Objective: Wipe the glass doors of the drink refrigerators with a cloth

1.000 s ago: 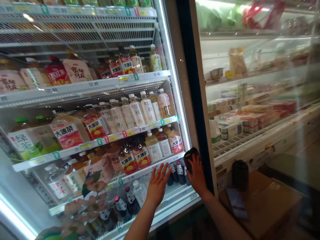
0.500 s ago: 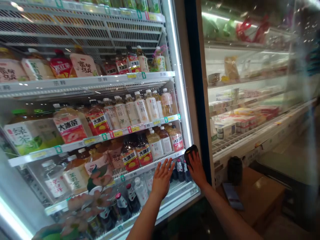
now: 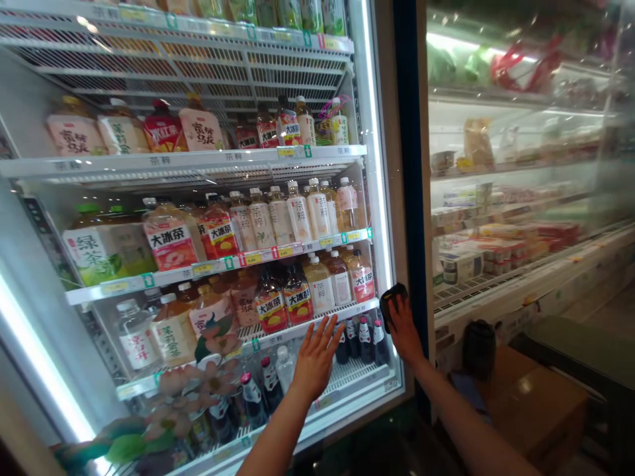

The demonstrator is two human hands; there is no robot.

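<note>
A glass-fronted drinks cooler fills the left and middle, its white shelf edge (image 3: 213,266) below rows of bottled teas. My left hand (image 3: 317,354), fingers spread, is at the glass in front of the lower shelves and holds nothing. Over at the right edge of the door, my right hand (image 3: 404,330) lies on a black object (image 3: 393,305), its fingers apart. Whether that black piece is held or fixed to the door cannot be made out. Dark bottles with pink caps (image 3: 364,340) stand between my hands, behind the glass.
Flower decals (image 3: 169,416) mark the lower left of the glass. To the right is another chiller with packaged food (image 3: 496,254). A cardboard box (image 3: 540,403) and a dark round container (image 3: 479,347) are below it.
The view has shifted, so the cooler's shelves sit farther right and more of its left side shows. Both hands keep nearly the same places against the glass.
</note>
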